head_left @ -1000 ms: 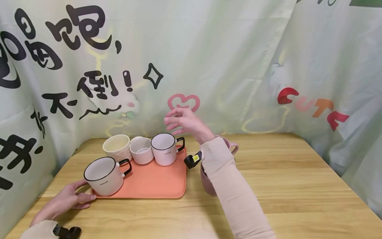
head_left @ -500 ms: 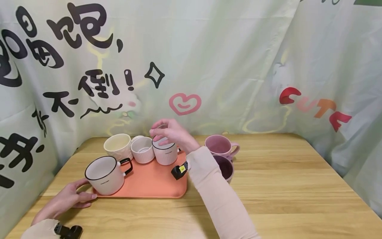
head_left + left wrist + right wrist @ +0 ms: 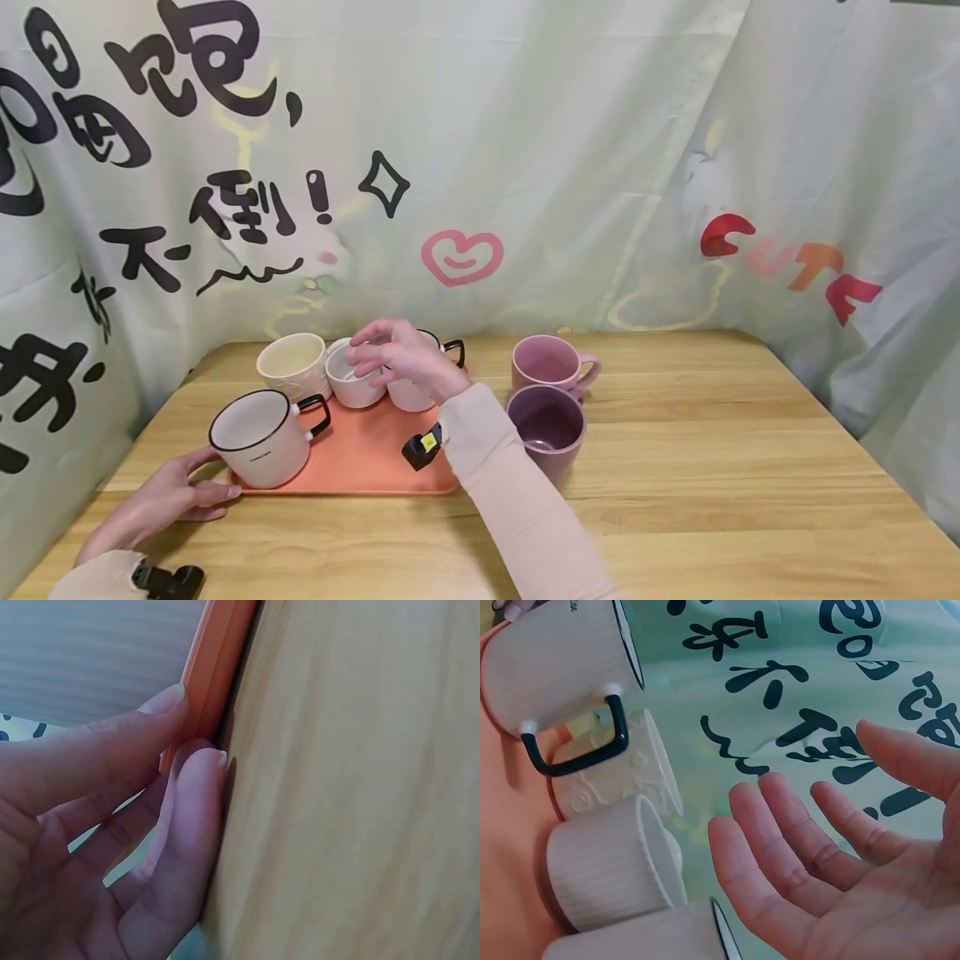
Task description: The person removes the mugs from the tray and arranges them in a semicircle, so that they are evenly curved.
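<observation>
1. The left hand pinches the orange tray at its near-left corner, perhaps steadying it.
2. The right hand, fingers loosely spread, holds nothing above the far row's ribbed white cup.
3. The tray lies left on the wood-grain worktop.
4. A printed curtain hangs on the far side.

Left hand: thumb and fingers curled in a pinch | right hand: aloft, fingers slightly bent, apart

- Head: high, facing forward and down over the table
- Left wrist: close on the tray
- Right wrist: near the cups, turned sideways
- Head shares cups and curtain with it
</observation>
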Action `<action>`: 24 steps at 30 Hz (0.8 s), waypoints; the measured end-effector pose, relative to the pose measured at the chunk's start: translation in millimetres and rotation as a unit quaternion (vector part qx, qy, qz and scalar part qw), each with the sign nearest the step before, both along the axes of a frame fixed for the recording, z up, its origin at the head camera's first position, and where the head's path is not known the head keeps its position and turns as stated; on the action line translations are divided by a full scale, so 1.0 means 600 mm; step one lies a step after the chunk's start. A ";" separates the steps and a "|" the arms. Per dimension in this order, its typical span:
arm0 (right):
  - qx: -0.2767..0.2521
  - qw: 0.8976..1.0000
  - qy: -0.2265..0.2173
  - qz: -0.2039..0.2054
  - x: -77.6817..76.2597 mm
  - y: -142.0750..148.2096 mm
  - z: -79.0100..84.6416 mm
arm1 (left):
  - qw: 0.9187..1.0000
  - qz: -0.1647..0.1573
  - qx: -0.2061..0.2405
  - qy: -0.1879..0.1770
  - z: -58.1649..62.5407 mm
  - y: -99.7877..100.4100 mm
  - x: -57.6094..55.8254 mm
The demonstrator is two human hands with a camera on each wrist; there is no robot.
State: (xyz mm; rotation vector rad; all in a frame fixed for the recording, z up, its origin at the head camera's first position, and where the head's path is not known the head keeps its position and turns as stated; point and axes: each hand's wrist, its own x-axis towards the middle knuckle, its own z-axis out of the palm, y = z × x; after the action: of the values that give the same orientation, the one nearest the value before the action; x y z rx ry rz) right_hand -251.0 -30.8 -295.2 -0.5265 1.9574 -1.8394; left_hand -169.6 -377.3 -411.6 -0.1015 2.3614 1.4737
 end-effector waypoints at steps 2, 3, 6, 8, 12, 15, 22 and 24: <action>-0.004 1.000 -0.002 0.003 0.001 -0.006 -0.005 | 1.000 -0.001 -0.001 0.002 0.001 -0.001 0.001; -0.008 1.000 -0.004 0.004 0.001 -0.008 -0.007 | 1.000 0.000 -0.004 0.001 0.001 -0.001 0.001; -0.009 1.000 -0.006 0.005 -0.001 -0.015 -0.015 | 1.000 -0.001 -0.007 -0.001 0.002 -0.001 0.001; -0.008 1.000 -0.009 0.004 -0.002 -0.020 -0.019 | 1.000 0.001 -0.011 -0.004 0.003 0.001 0.000; -0.018 1.000 -0.024 0.007 -0.001 -0.031 -0.024 | 1.000 0.004 -0.017 -0.005 0.003 0.002 -0.001; -0.029 0.999 -0.033 0.012 0.001 -0.038 -0.029 | 1.000 0.003 -0.018 -0.005 0.004 0.004 -0.001; -0.041 0.998 -0.032 0.033 0.002 -0.055 -0.049 | 1.000 0.006 -0.020 -0.008 0.006 0.006 -0.001; -0.033 0.998 -0.029 0.039 0.002 -0.060 -0.056 | 1.000 0.007 -0.022 -0.007 0.006 0.006 0.000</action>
State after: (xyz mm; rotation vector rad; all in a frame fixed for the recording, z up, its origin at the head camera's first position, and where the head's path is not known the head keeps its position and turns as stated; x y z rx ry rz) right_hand -249.9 -66.8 -328.6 -0.5541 1.8175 -1.8567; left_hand -169.5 -373.9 -408.1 -0.1401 2.3867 1.4230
